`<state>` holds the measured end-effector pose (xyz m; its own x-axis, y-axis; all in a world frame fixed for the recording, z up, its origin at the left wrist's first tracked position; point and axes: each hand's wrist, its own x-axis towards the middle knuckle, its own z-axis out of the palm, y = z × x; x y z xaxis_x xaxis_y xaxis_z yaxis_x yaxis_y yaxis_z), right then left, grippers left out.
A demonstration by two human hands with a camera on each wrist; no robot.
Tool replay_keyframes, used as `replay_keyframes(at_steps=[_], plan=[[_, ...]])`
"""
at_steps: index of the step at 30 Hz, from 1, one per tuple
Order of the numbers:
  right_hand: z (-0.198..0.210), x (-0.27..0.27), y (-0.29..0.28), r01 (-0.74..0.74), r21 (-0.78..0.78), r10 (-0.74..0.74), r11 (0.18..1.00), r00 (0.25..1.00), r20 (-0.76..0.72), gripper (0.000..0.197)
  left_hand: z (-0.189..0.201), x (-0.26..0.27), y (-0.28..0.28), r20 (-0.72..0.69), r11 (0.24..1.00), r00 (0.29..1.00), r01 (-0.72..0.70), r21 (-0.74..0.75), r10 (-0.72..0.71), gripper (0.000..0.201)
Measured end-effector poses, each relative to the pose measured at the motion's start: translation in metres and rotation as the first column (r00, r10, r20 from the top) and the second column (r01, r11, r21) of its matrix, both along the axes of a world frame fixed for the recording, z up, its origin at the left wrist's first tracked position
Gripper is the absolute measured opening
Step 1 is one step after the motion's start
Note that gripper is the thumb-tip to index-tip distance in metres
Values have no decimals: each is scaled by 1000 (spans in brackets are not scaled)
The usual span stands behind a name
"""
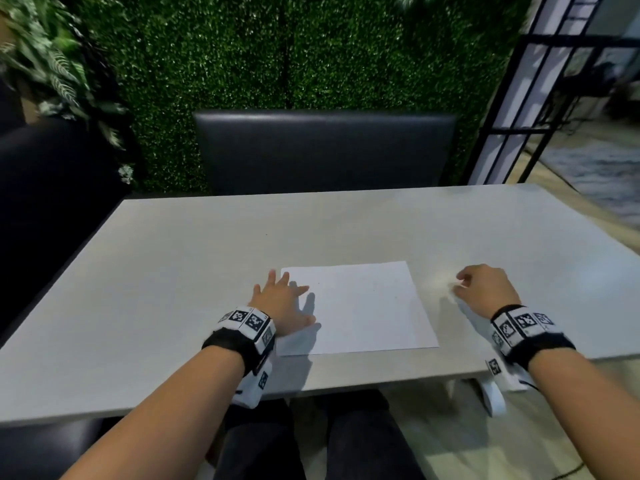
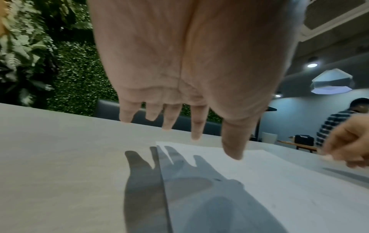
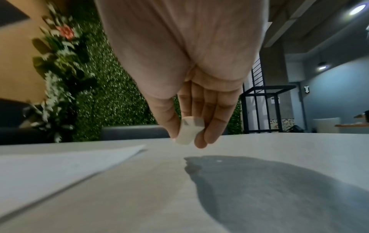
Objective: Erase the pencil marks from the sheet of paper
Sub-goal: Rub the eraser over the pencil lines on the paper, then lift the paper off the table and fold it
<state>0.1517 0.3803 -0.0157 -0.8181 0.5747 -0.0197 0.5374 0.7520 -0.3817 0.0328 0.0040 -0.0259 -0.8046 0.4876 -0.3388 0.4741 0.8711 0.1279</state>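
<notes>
- One sheet of paper is lying flat on the table, looking almost clean; faint specks may remain.
- Your left hand is hovering, fingers spread, over its left edge.
- Your right hand is pinching the eraser beside the sheet.

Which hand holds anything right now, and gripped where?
The right hand pinches a white eraser by its upper sides, thumb against fingers, lower end free above the table. The left hand holds nothing.
</notes>
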Motion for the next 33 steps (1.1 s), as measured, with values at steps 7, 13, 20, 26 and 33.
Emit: replay_keyframes(at_steps=[7, 13, 20, 26, 33], plan=[[-14, 1, 6, 35, 119, -57, 992, 982, 178, 28, 5, -25, -18, 41, 906, 921, -388, 168, 387, 39], [0, -23, -46, -44, -79, 51, 996, 995, 89, 21, 11, -24, -2, 120, 880, 884, -465, 102, 453, 42], [-3, -53, -93, 37, -132, 16, 991, 926, 377, 13, 7, -15, 29, 56, 926, 925, -375, -40, 377, 47], [-6, -56, -85, -22, -142, 78, 990, 912, 403, 16, 5, -19, 10, 165, 874, 872, -479, 87, 461, 55], [16, -63, -124, -122, -225, 171, 967, 963, 210, 29, 5, 1, -76, 379, 546, 735, -675, 497, 563, 21]])
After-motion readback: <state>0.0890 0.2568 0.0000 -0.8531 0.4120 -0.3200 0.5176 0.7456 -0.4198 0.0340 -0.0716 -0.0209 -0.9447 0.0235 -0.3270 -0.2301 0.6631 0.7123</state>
